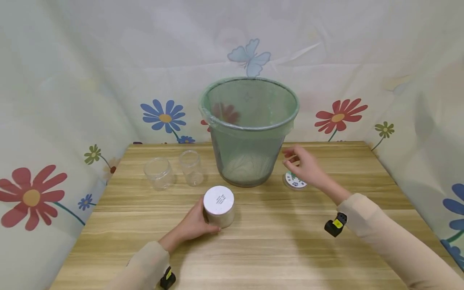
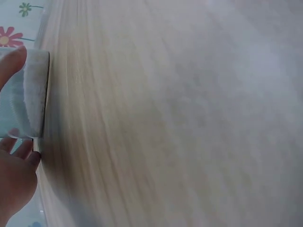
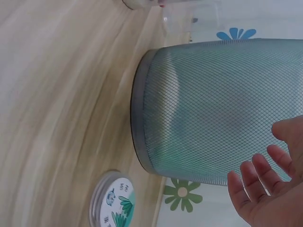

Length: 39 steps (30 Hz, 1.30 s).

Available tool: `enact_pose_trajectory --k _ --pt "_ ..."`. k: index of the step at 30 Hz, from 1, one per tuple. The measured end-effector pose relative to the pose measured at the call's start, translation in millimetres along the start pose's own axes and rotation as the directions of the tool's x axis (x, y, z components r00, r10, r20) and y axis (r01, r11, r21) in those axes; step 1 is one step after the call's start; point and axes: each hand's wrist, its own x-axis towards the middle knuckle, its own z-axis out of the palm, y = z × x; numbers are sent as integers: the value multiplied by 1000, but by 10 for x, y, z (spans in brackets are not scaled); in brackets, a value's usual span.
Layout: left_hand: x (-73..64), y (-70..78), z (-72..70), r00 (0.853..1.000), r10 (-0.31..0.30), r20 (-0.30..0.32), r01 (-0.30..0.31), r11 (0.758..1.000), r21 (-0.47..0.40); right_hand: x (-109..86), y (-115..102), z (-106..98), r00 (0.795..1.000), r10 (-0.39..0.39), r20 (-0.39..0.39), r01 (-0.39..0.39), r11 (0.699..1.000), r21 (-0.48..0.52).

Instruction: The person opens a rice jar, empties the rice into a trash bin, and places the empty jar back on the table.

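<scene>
My left hand (image 1: 195, 221) holds a round, clear-walled jar (image 1: 222, 217) by its side, thumb at the front. The jar has a white top with small printed text, and a whitish band shows near its base (image 2: 36, 92) in the left wrist view. It stands on or very close to the table; I cannot tell which. My right hand (image 1: 304, 165) hangs with loosely bent fingers (image 3: 255, 182) and nothing in them, right of the mesh bin. Below it lies a flat round lid (image 3: 116, 203), white with green leaf prints, partly hidden by that hand in the head view.
A mesh waste bin (image 1: 250, 157) with a pale green liner stands at the back middle of the wooden table (image 1: 268, 257). Left of it are two clear containers, a wide one (image 1: 159, 175) and a taller, narrower one (image 1: 191, 167). Flower-printed curtains (image 1: 108, 80) surround the table.
</scene>
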Motion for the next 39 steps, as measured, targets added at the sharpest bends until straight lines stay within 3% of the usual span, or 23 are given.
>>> enact_pose_trajectory --k 16,26,39 --pt "77 -16 28 1000 16 -17 -16 1000 -19 -144 -134 187 999 -24 29 22 999 43" --pt "72 194 -27 996 -38 -78 40 999 29 -169 -143 228 999 -17 43 15 999 47" --pt "114 353 -95 997 1 -84 5 997 71 -178 -210 235 995 -37 97 29 996 88"
